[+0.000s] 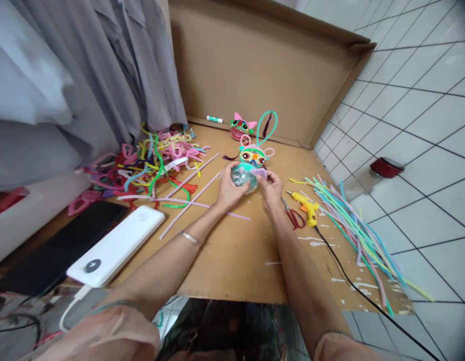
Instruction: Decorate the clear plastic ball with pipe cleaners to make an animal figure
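Observation:
My left hand (229, 186) is wrapped around a clear round ball (241, 179) with a teal top, which seems to be the body of a small craft animal. Just above it sits the animal's face (254, 157), with big eyes, pink loop ears and a teal loop rising behind. At the ball's right side, my right hand (272, 188) pinches a small fuzzy lilac piece (259, 172) against it. Right of that hand lie red-handled scissors (294, 215) and a yellow glue gun (306, 206) with a black cord.
Colourful bent pipe cleaners (164, 155) are heaped at the left, straight ones (352, 225) at the right. A second craft head (240, 126) and a glue stick (214, 119) stand near the cardboard wall (262, 70). A white power bank (119, 245) lies front left beside a black phone-like slab (66, 245).

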{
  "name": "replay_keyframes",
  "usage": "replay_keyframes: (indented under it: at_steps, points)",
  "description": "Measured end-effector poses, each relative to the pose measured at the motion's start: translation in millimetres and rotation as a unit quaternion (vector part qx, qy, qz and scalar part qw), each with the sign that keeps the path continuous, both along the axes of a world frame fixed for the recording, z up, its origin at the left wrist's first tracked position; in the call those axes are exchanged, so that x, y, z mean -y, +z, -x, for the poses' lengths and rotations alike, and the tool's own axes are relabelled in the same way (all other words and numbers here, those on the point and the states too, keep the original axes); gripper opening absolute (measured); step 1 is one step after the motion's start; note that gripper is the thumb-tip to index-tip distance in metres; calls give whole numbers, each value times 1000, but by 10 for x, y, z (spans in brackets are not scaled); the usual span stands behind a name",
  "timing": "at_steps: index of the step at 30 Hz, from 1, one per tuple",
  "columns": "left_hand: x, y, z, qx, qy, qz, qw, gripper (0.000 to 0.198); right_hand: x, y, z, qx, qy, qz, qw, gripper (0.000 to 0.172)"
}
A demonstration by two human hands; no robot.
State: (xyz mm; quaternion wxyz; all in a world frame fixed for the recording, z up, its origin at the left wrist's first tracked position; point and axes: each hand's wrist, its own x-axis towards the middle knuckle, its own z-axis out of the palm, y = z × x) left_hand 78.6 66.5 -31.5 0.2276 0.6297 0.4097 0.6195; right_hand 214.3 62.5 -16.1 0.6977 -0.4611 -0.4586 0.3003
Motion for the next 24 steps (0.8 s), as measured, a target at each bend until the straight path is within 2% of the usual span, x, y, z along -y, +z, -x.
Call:
replay_keyframes:
  at_steps: [6, 17, 24]
  points:
    - [21, 10, -8, -15, 5, -27, 1000, 58, -29, -29, -27, -4, -29, 6, 1000, 32]
    - [30, 12, -19, -38, 17, -48, 998, 57, 10, -8, -25, 2, 10, 3, 1000, 35]
    - [33, 7, -10, -55, 9, -66, 996, 57, 11, 7, -47, 10, 10, 13, 1000, 35]
